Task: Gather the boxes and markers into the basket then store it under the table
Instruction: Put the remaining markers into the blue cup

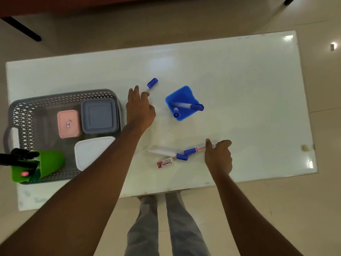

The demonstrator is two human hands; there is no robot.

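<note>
A grey lattice basket (24,115) sits on the left of the white table (249,85). It holds a pink box (67,124), a grey-blue box (99,115), a white box (92,151) and a green cup (49,163) with dark markers. My left hand (140,108) lies with fingers spread over the white body of a blue-capped marker (152,83) right of the basket. My right hand (218,156) pinches the white end of another blue-capped marker (193,150) near the front edge. A third marker (166,152) lies touching it. A blue cup (181,102) holds two markers.
A small white and pink "camlin" box (164,162) lies in front of the markers. The table's front edge runs just above my feet, and a tiled floor surrounds it. A dark bar (24,29) stands on the floor at the far left.
</note>
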